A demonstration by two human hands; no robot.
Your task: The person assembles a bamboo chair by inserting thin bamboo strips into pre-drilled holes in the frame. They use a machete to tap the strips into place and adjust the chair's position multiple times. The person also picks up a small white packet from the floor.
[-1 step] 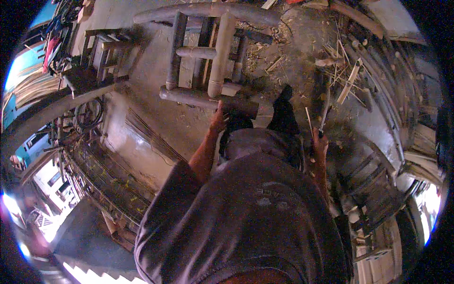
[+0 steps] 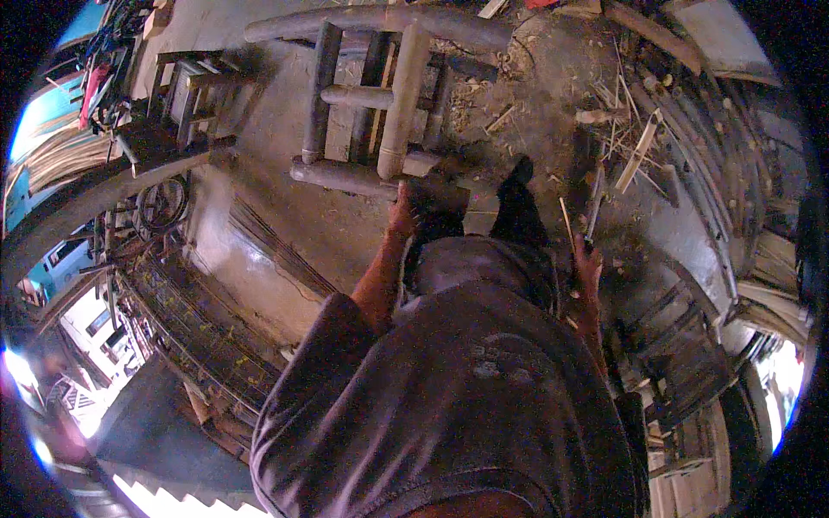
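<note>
My left hand (image 2: pixel 401 214) is at the near side of a bamboo frame (image 2: pixel 403 104), close to its thick near pole (image 2: pixel 341 175). Its fingers look curled; whatever they hold, if anything, is too dark to make out. Off to my right side, my right hand (image 2: pixel 589 268) is closed around the dark handle of a long knife (image 2: pixel 595 205), whose blade points away from me. A thin pale bamboo strip (image 2: pixel 566 217) stands up beside that hand, apparently gripped along with the knife. The frame has thick brown poles joined by crosspieces.
My dark shoe (image 2: pixel 520 173) is right of the frame. Shavings and a split bamboo piece (image 2: pixel 639 151) litter the floor, with long poles (image 2: pixel 691 164) beyond. A bamboo chair (image 2: pixel 186 95) stands far left, near thin rods (image 2: pixel 276 246) and a slatted bench (image 2: pixel 199 324). Dark furniture (image 2: pixel 673 337) is at right.
My left forearm and torso have shifted slightly to the right. The right hand sits a little lower, still with the knife and strip. The bamboo frame stays in place.
</note>
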